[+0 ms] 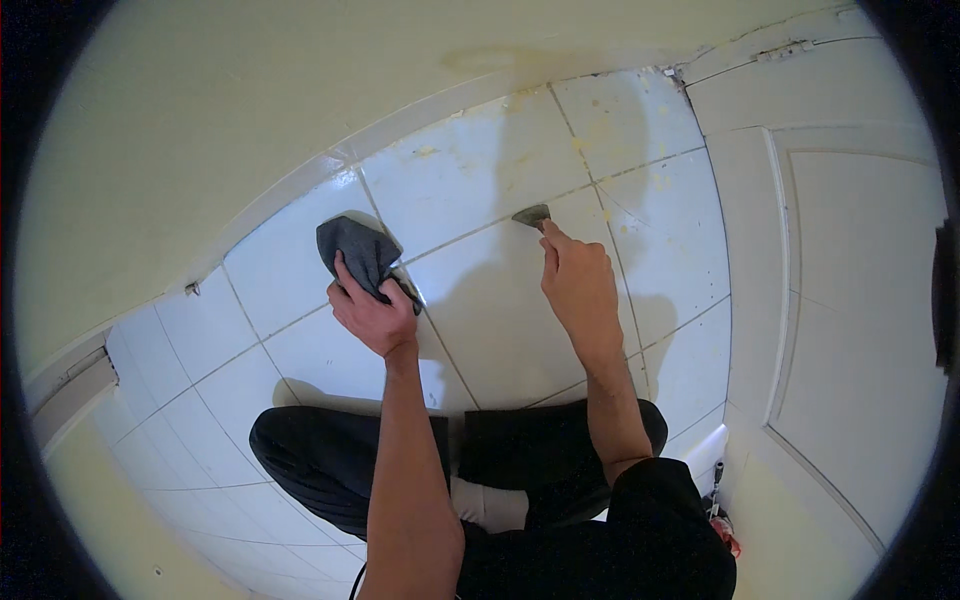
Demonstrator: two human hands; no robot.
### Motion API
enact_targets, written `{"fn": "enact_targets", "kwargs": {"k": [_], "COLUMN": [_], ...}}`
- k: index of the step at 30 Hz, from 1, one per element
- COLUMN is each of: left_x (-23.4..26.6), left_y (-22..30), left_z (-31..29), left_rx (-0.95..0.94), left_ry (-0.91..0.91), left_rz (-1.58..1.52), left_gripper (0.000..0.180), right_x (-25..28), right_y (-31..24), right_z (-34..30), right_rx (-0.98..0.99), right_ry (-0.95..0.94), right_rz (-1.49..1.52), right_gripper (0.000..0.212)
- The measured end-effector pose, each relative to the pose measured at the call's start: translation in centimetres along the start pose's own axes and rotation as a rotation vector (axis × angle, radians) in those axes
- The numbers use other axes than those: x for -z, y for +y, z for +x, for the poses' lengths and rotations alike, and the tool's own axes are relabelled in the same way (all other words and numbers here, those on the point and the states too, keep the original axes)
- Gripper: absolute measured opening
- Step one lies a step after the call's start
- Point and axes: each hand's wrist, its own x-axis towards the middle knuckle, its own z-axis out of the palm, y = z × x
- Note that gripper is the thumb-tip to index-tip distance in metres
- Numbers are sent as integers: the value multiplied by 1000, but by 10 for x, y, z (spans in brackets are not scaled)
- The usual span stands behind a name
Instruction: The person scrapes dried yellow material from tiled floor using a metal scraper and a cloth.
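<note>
My left hand [372, 312] is closed on a dark grey cloth [352, 248], bunched up at the tiled floor left of centre. In my right hand [582, 280] is a scraper [532, 215] with a flat, dull metal blade. Its handle is mostly hidden inside my fist. The blade points left, by a grout line of the white tile floor [480, 310]; whether it touches the tile I cannot tell. Yellowish stains [590, 130] spot the tiles beyond the scraper, towards the wall and the far right corner.
A cream wall [270, 100] with a white baseboard [300, 180] runs along the far side. A white panelled door [860, 240] stands at the right. My black-trousered legs [320, 450] are folded close in front. Some small red and black items [722, 530] lie at the lower right.
</note>
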Motion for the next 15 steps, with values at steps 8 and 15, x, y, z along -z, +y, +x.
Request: {"fn": "enact_targets", "kwargs": {"k": [8,15], "left_x": [1,-1], "left_y": [-3,-1], "left_z": [0,-1], "left_rx": [15,7], "left_ry": [-7,-15], "left_rz": [22,-1], "left_gripper": [75,74], "right_x": [27,-12], "right_y": [-16,2], "right_z": [-9,-1], "right_rx": [-12,-20], "right_ry": [14,-94], "right_rz": [73,-102], "right_gripper": [33,40]}}
